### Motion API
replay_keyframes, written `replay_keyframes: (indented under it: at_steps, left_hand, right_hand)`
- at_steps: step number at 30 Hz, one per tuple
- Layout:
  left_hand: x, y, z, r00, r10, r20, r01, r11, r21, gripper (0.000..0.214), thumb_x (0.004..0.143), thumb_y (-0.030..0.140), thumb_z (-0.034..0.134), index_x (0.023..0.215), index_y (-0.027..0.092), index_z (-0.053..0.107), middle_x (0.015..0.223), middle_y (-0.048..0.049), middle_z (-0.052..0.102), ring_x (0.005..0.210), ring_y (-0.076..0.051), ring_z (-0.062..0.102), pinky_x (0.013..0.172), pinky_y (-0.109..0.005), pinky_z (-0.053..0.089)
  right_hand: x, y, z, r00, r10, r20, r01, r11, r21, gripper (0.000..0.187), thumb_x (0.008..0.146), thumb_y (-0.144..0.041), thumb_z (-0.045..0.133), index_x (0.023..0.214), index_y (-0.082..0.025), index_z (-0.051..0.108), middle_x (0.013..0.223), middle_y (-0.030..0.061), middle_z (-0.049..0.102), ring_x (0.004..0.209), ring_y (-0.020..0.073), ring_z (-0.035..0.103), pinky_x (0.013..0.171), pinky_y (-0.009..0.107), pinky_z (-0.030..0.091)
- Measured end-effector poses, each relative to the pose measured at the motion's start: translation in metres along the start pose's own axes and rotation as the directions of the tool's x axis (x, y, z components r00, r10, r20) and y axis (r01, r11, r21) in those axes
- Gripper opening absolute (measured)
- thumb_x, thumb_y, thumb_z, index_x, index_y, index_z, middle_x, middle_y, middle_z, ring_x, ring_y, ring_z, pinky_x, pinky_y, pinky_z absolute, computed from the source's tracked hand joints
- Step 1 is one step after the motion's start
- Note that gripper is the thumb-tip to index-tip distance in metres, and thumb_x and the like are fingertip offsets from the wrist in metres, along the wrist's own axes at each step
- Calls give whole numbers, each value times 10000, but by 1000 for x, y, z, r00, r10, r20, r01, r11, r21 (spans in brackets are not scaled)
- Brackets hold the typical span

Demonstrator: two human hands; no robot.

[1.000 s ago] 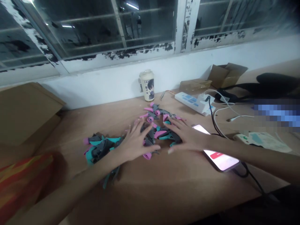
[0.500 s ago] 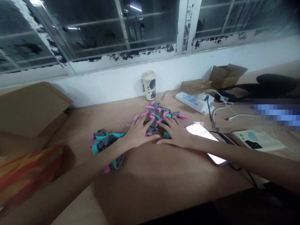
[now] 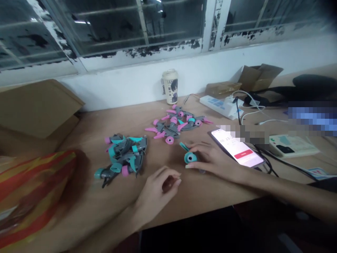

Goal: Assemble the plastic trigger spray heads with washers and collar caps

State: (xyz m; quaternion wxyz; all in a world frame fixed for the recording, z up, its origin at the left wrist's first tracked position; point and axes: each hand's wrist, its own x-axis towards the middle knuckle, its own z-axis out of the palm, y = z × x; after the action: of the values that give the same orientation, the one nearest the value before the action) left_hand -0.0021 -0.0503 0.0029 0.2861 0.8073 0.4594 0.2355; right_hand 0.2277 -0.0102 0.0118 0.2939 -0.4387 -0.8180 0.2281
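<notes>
My right hand (image 3: 210, 160) has its thumb and fingers closed round a spray trigger head (image 3: 190, 158) with a teal collar, low over the table. To its left, my left hand (image 3: 160, 188) is curled, thumb and fingertips brought together around a hollow; nothing shows in it. Beyond the hands lies a loose pile of grey spray trigger heads with mostly pink collars and triggers (image 3: 171, 128). A second pile of spray trigger heads (image 3: 123, 153), largely teal and grey with some pink, sits left of my left hand.
A lit phone (image 3: 237, 147) lies beside my right forearm, with cables and a white box (image 3: 292, 146) past it. At the back stand a lidded cup (image 3: 170, 88) and a power strip (image 3: 219, 107). Cardboard (image 3: 39, 109) and a red-yellow striped bag (image 3: 34, 196) occupy the left.
Both hands have drawn back from the far pile toward me. My right hand now grips a teal-collared spray trigger head, and my left hand has gone from spread to curled.
</notes>
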Motion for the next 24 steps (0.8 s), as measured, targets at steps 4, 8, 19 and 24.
replay_keyframes:
  at_steps: [4, 8, 19, 24]
  left_hand:
    - [21, -11, 4, 974, -222, 40, 218, 879, -425, 219, 876, 343, 467, 791, 156, 541, 683, 3, 554, 590, -105, 537, 488, -193, 462]
    - [40, -19, -1, 958, -278, 70, 265, 764, -588, 165, 851, 281, 473, 763, 147, 513, 647, 12, 528, 552, -101, 536, 432, -181, 464]
    - [30, -22, -3, 973, -226, -53, 153, 795, -587, 156, 820, 284, 597, 930, 183, 552, 873, -7, 571, 782, -122, 573, 647, -216, 486]
    - [34, -21, -5, 979, -195, 55, 192, 807, -559, 173, 774, 216, 642, 897, 176, 526, 862, 5, 587, 801, -116, 557, 690, -217, 431]
  right_hand:
    - [0, -26, 5, 967, 200, 159, -253, 831, 496, 307, 825, -484, 535, 974, -231, 626, 935, 29, 673, 910, 189, 619, 817, 346, 475]
    - [22, -23, 17, 955, 228, 192, -297, 682, 668, 372, 861, -515, 451, 820, -182, 613, 840, 39, 660, 817, 170, 618, 792, 342, 474]
    - [25, -3, 43, 948, -247, -202, 222, 965, -140, 224, 736, -388, 691, 858, -215, 618, 770, -26, 662, 791, 145, 592, 1021, 445, 203]
    - [22, -1, 49, 934, -291, -205, 262, 952, -159, 214, 751, -358, 682, 886, -201, 630, 773, -10, 650, 784, 150, 570, 955, 426, 239]
